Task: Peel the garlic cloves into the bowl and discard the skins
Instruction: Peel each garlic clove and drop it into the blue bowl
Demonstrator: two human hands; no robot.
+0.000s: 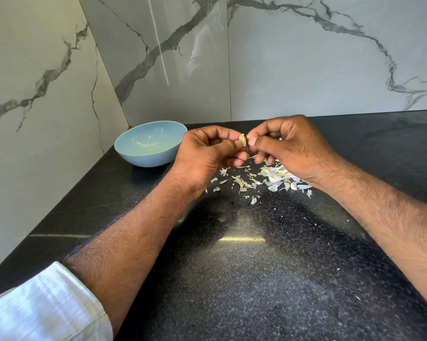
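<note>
Garlic clove (242, 139): pinched in left hand (205, 153). Right hand (288, 146): fingertips curled at clove's skin. Blue bowl (150, 143): left, on black countertop (256, 267).

Bright, even daylight fills the scene. The polished black bench (256, 279) carries a yellow-white streak of glare near its middle, with soft arm shadows spreading beside it. The glossy marble wall (305, 57) mirrors a faint figure. Wide-angle distortion bends the edges; the sleeve (42, 306) is slightly blurred.
</note>
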